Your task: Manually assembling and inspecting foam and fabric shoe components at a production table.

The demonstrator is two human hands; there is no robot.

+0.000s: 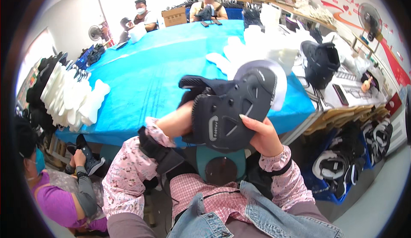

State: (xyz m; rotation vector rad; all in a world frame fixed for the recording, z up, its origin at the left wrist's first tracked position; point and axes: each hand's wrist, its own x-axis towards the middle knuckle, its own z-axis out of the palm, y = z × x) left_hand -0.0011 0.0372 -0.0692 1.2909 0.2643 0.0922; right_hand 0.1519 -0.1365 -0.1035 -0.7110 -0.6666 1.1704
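Note:
Above the near edge of the blue-covered table (145, 75) I hold a black high-top shoe (239, 105), tilted with its toe pointing up and right. My left hand (177, 121) reaches into the shoe's opening, so its fingers are hidden inside. Along the lower right side, my right hand (263, 138) grips the shoe, thumb on the black outer surface and the other fingers behind it. A pale, whitish curved piece (280, 86) shows behind the toe; whether it is attached, I cannot tell.
Stacked white foot-shaped pieces (75, 94) stand at the table's left. To the right are a white pile (265, 45), another black high-top (319, 62) and a phone (340, 94). A blue crate of shoes (338, 165) sits lower right. A co-worker (64, 195) handles a shoe at left.

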